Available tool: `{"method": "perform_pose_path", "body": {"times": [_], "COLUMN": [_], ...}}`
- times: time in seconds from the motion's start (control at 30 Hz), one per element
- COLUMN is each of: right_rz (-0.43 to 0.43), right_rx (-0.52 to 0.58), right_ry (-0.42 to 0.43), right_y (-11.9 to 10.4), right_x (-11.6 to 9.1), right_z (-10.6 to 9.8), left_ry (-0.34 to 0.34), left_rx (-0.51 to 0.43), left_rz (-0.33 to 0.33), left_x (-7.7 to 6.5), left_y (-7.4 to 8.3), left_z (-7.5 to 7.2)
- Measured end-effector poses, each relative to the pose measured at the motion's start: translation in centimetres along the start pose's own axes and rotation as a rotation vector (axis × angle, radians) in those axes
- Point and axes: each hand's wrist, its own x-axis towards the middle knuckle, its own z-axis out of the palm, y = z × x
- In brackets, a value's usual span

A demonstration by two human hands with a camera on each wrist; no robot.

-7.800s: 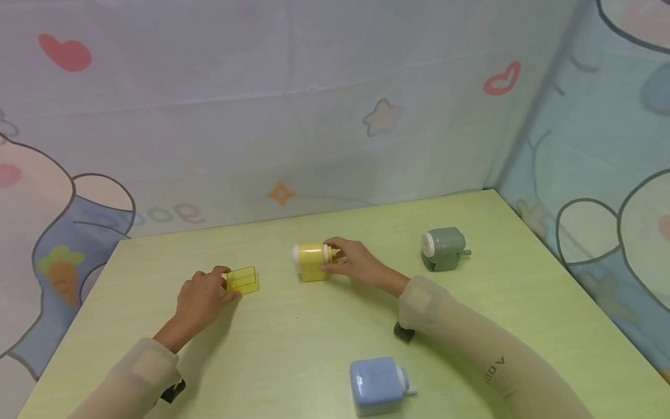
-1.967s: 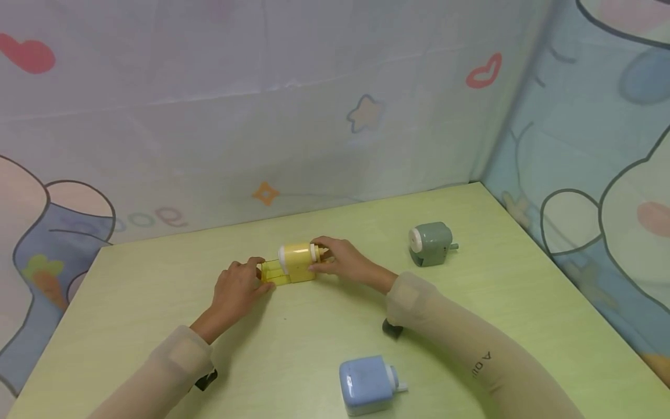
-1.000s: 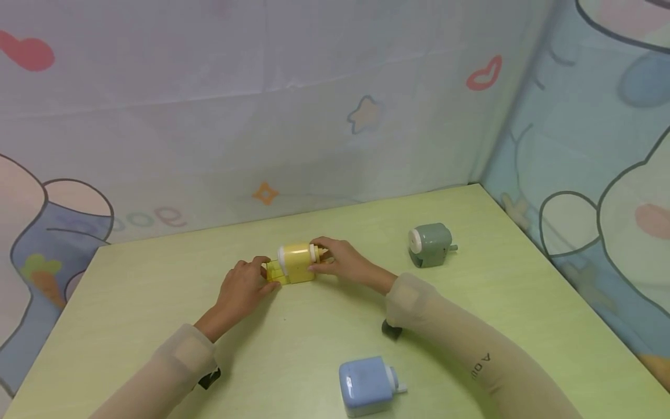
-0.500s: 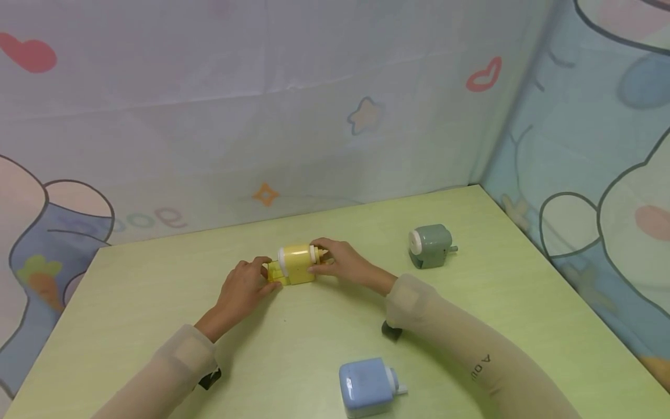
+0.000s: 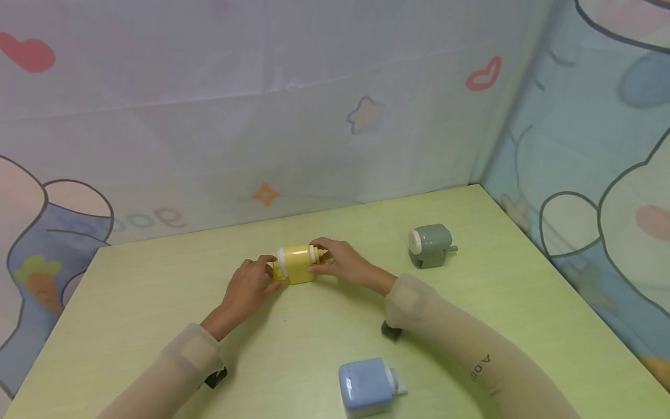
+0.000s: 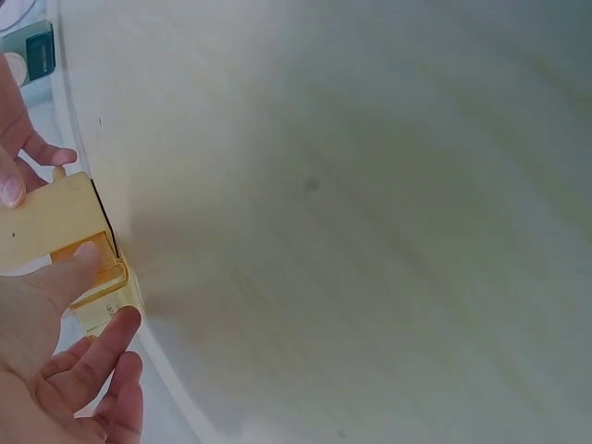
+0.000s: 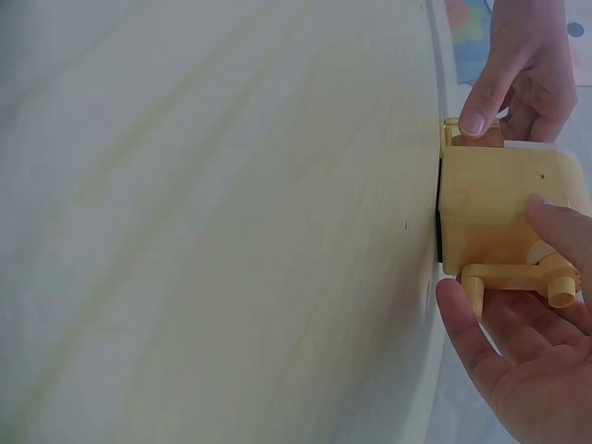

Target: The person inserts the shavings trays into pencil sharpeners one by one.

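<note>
A yellow crank pencil sharpener (image 5: 299, 265) stands upright on the table. My right hand (image 5: 348, 265) grips its crank end, with the thumb on the body and the crank (image 7: 509, 276) near the fingers in the right wrist view. On the other side, my left hand (image 5: 246, 291) pinches a transparent yellow shavings drawer (image 6: 102, 303) between thumb and fingers. Most of that drawer sits inside the sharpener's body. Only its outer end sticks out, partly covered by the left fingers in the head view.
A green crank sharpener (image 5: 431, 245) stands at the back right. Nearer the front is a blue crank sharpener (image 5: 367, 387), its handle pointing right. A printed cloth (image 5: 314, 145) hangs behind the pale green table (image 5: 131, 302), with another along the right side.
The left hand has brought the drawer rightward from apart on the table and slid it progressively into the yellow sharpener. Over the last second the right hand has held almost still.
</note>
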Motion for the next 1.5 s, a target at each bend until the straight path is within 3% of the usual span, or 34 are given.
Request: {"method": "perform_pose_path", "body": {"times": [0.37, 0.8, 1.0, 1.5], "right_rz": [0.026, 0.012, 0.009, 0.007], "right_rx": [-0.007, 0.014, 0.009, -0.01], "right_ry": [-0.004, 0.007, 0.005, 0.002], "right_y": [0.0, 0.26, 0.05, 0.22], "right_x": [0.08, 0.1, 0.14, 0.23], "right_z": [0.13, 0.04, -0.05, 0.0], "left_ry": [-0.033, -0.018, -0.042, -0.068], "left_rx": [-0.072, -0.048, -0.058, -0.113], "left_rz": [0.027, 0.062, 0.08, 0.067], "left_x": [-0.25, 0.01, 0.15, 0.52], "left_y": [-0.3, -0.63, -0.78, -0.55], "left_z": [-0.31, 0.13, 0.33, 0.4]}}
